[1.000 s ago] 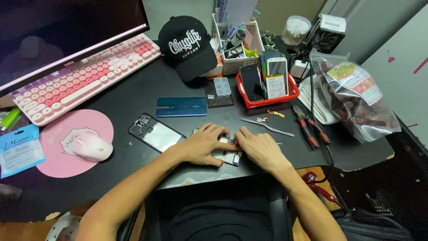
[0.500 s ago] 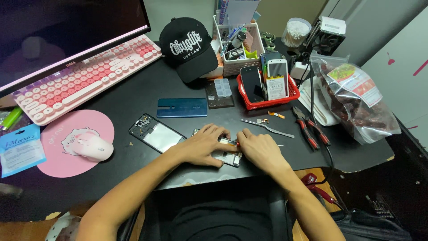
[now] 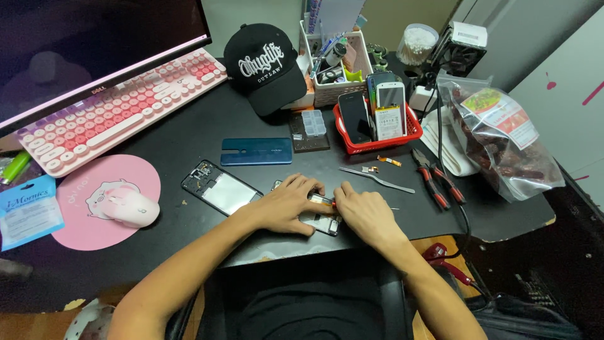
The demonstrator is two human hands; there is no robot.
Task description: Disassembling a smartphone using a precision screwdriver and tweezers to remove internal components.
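An opened phone body [image 3: 319, 217] lies on the black desk near its front edge, mostly covered by both hands. My left hand [image 3: 286, 204] rests flat over its left part and holds it down. My right hand [image 3: 365, 211] is closed on a thin tool with a red tip at the phone's right edge; the tip is nearly hidden. A phone frame with a clear panel [image 3: 220, 187] lies just left of my left hand. A blue phone back cover [image 3: 256, 152] lies behind it.
Metal tweezers [image 3: 377, 179] and red-handled pliers [image 3: 437, 182] lie right of my hands. A red basket of phones [image 3: 412, 131], a black cap [image 3: 264, 63], a pink keyboard [image 3: 119, 107], a pink mouse [image 3: 129, 209] on its pad, and a bag of dried food [image 3: 503, 145] surround the work spot.
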